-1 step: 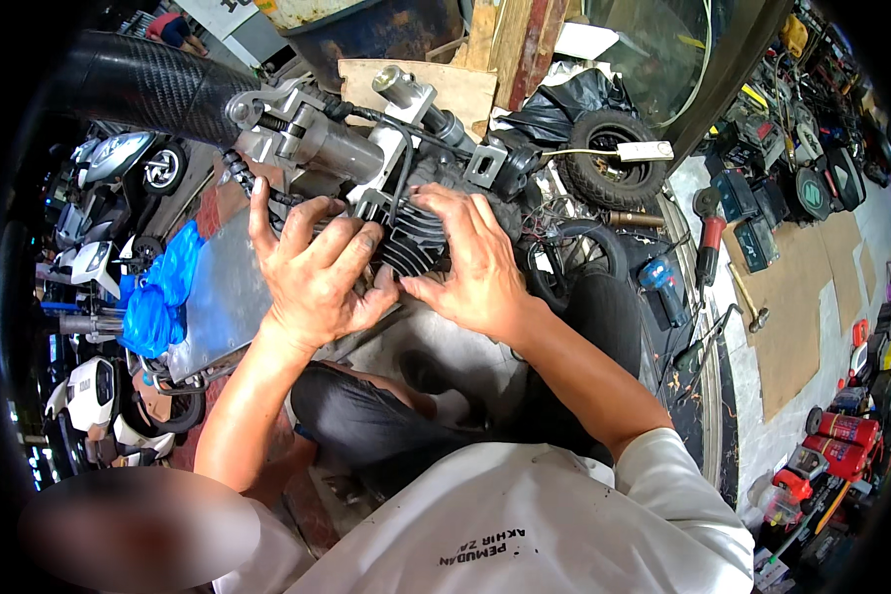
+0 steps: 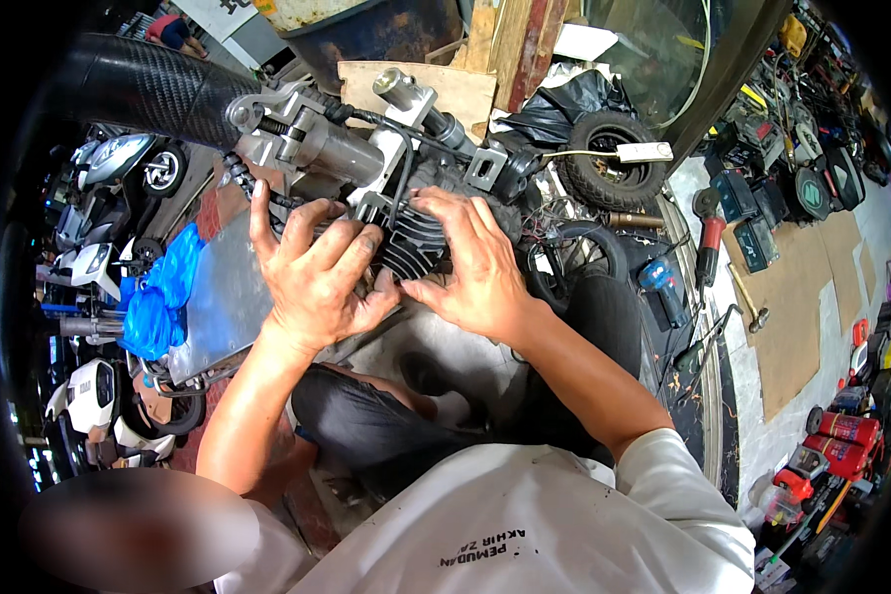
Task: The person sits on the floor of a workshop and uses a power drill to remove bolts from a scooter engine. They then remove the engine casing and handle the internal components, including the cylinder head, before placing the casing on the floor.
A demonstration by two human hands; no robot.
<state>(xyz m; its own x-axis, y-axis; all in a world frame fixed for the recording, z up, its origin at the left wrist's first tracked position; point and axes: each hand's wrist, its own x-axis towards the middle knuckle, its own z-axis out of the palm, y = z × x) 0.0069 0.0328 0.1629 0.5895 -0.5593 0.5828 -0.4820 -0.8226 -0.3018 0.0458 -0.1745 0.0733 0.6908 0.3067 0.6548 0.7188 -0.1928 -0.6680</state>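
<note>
At the middle of the scene, both bare hands rest on a black finned engine cylinder (image 2: 413, 245) that sits in a small engine assembly just beyond the person's knees. On its left side lies the left hand (image 2: 317, 277), palm down, its fingers spread wide and curled over the fins, the thumb stretched up toward a ribbed black hose (image 2: 238, 170). On its right side lies the right hand (image 2: 475, 262), fingers held close together and laid flat across the top of the cylinder, the thumb pointing left along its near edge; the two thumbs almost meet at the near side of the cylinder. Whether either hand truly grips the part or only presses on it I cannot tell.

Just beyond the cylinder stands a silver metal casing (image 2: 327, 144) with a short round shaft (image 2: 398, 87) farther right, and a thick black carbon-patterned pipe (image 2: 144, 89) runs off to the far left. Left of the hands, a blue plastic bag (image 2: 158, 297) lies beside a grey metal sheet (image 2: 230, 287). Far right, a small black tyre (image 2: 619, 158) leans among black bags, and a red-handled tool (image 2: 709, 233) lies near cardboard sheets (image 2: 792, 297) on the floor at right
</note>
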